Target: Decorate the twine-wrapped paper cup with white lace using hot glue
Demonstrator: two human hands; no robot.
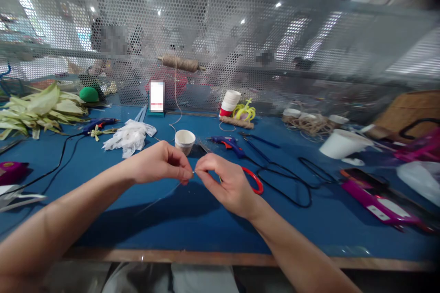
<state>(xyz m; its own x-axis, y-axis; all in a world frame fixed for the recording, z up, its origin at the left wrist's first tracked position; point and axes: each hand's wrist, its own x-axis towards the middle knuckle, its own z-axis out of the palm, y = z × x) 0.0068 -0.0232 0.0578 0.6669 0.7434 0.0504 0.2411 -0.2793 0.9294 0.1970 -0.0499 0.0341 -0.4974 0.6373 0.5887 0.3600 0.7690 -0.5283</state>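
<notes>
Over the middle of the blue table, my left hand (165, 162) is closed in a pinch, its fingertips almost touching those of my right hand (223, 178). A thin, clear strand (160, 198) trails down to the left from my left fingertips. My right hand also pinches, thumb against forefinger; a tiny light bit shows between the two hands, too small to name. Red-handled scissors (260, 182) lie partly hidden behind my right hand. Just beyond my hands stands a white paper cup (184, 141), with a pile of white lace ribbon (129, 137) to its left.
A blue glue gun (228, 144) and pliers (256, 146) lie behind my right hand, a black cord (285, 174) looping rightward. Pale husks (41, 110) fill the back left. A twine spool (180, 62) hangs at the perforated screen (213, 23). A purple tool (374, 201) lies right.
</notes>
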